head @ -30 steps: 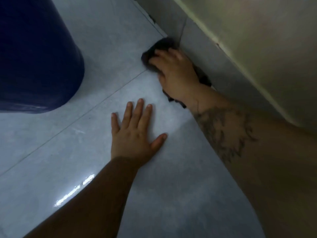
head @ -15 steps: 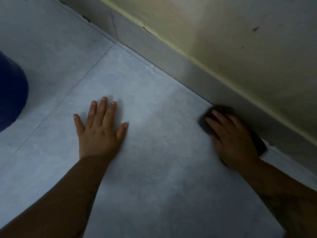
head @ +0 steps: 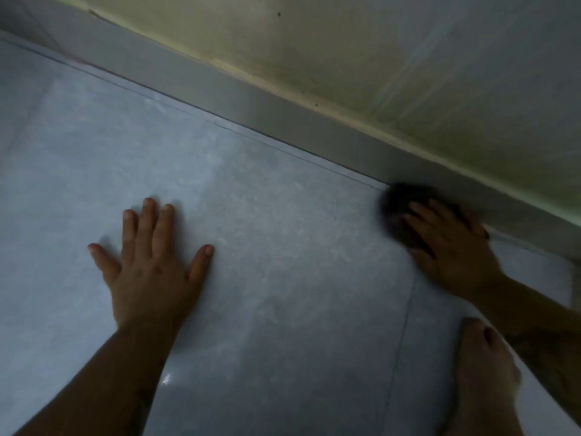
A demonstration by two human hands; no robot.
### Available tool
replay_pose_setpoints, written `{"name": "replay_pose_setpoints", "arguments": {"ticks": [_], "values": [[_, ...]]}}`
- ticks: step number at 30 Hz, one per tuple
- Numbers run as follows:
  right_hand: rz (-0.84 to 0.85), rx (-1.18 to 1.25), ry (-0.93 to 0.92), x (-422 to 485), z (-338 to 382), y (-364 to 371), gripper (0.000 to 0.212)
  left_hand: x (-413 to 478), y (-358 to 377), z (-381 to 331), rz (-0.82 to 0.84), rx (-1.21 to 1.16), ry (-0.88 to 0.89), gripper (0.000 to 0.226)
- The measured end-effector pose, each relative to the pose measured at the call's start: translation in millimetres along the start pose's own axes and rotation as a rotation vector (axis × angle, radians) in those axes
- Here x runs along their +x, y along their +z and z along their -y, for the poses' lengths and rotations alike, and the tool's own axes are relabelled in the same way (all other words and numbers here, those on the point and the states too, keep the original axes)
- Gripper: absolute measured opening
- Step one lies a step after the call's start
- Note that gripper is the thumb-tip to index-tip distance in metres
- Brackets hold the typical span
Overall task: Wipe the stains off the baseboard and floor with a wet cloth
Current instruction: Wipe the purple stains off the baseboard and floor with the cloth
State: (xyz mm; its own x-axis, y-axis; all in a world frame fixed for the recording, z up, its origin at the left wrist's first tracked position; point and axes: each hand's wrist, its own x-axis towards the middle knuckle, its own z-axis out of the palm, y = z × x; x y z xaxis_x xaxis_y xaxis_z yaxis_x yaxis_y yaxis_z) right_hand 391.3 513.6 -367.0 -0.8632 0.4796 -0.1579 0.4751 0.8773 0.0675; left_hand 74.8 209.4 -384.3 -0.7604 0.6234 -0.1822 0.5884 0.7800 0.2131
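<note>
Head view: the right hand [head: 452,247] lies flat at three o'clock, fingers spread, pressing the dark cloth [head: 399,202] where floor [head: 283,278] meets baseboard [head: 283,102], likely to scrub the seam. The left hand [head: 151,265] at nine o'clock lies open, palm on the tile, seemingly bracing the person's weight. A bare foot [head: 484,372] rests at five o'clock.
</note>
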Motion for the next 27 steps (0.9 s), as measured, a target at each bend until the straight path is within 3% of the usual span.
{"name": "replay_pose_setpoints", "arguments": {"ticks": [4,11,15,19,22,25,27], "values": [[0.002,0.068,0.086,12,15,8,0.049,0,3,1,-0.018,-0.009,0.008,0.077],[-0.110,0.187,-0.098,147,149,-23,0.053,5,22,14,-0.041,-0.074,0.049,0.078],[-0.112,0.225,-0.059,147,159,-26,0.047,7,27,19,-0.024,-0.081,0.039,0.080],[-0.112,0.271,0.314,43,124,-5,0.050,6,24,16,-0.034,-0.084,0.050,0.080],[-0.081,0.276,0.926,-27,92,1,0.054,4,21,12,-0.037,-0.050,0.050,0.078],[-0.090,0.436,1.533,-11,77,-6,0.060,2,17,7,-0.049,-0.030,0.018,0.076],[-0.132,0.440,1.597,34,92,-13,0.060,2,18,9,-0.041,-0.038,0.021,0.076]]}}
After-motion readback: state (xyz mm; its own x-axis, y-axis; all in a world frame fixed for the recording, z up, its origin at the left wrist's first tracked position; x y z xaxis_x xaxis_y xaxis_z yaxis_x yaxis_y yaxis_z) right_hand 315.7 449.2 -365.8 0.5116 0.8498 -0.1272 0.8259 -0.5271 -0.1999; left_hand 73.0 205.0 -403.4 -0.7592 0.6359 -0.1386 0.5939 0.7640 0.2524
